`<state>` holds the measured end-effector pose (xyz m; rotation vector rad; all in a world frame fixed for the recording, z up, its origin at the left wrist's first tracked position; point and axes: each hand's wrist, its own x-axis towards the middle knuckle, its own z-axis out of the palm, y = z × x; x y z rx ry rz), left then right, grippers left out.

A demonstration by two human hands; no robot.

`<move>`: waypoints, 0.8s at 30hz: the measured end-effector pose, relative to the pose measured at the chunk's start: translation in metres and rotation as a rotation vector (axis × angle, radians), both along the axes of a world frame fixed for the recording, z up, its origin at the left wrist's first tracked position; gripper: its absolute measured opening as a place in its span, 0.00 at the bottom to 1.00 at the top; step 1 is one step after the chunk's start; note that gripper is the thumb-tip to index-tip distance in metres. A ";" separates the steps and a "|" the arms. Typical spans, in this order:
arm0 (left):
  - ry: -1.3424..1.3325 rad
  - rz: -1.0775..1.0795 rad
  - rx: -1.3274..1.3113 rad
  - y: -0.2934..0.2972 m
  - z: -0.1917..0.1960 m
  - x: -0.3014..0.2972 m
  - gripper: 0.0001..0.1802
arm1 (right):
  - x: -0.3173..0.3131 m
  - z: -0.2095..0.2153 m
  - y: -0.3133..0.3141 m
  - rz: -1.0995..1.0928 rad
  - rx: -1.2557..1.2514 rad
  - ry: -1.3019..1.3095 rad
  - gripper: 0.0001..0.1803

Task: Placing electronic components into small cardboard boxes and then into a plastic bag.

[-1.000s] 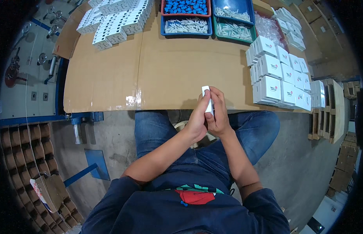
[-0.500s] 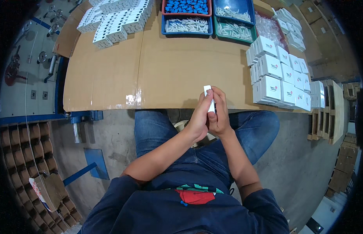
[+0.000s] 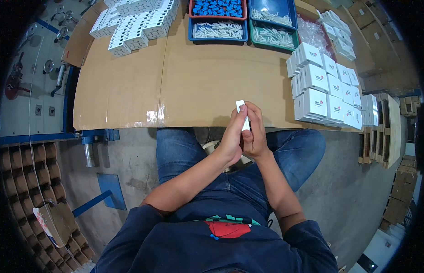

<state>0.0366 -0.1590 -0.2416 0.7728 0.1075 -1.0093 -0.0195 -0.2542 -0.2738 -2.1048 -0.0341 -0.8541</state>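
Between both hands, over the near edge of the cardboard-covered table [image 3: 130, 91], is a white plastic piece [image 3: 240, 104], seen as a narrow strip. My left hand [image 3: 231, 139] presses against its left side, thumb lying near the upper end. On the other side my right hand [image 3: 256, 129] is closed around it, fingers curled over the far right edge and thumb lower down. The palms and fingers hide most of the piece, so its full shape cannot be made out.
Stacked white boxes with printed faces [image 3: 316, 103] stand on the right. White blocks with dark openings [image 3: 139, 36] are stacked far left. At the back are a red tray of blue parts [image 3: 219, 18], a blue tray [image 3: 221, 42] and a green tray [image 3: 275, 45] of white pieces.
Little differs. The view has shifted slightly, and both hands keep the same grip on the white plastic piece.
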 end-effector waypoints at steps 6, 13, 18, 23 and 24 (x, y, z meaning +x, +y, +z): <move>-0.007 0.025 0.020 0.002 -0.001 0.000 0.24 | 0.002 -0.003 0.002 0.034 0.044 0.017 0.36; 0.124 0.019 0.035 0.010 -0.013 -0.005 0.25 | -0.006 -0.010 0.005 0.069 0.104 0.142 0.42; -0.226 -0.002 0.187 0.025 -0.049 -0.004 0.29 | -0.031 -0.025 0.013 0.101 0.595 0.270 0.45; -0.984 -0.087 0.311 0.045 -0.065 -0.006 0.34 | -0.048 -0.023 0.011 0.105 1.228 0.425 0.36; -0.984 -0.087 0.311 0.046 -0.066 -0.006 0.34 | -0.047 -0.021 0.012 0.106 1.227 0.425 0.36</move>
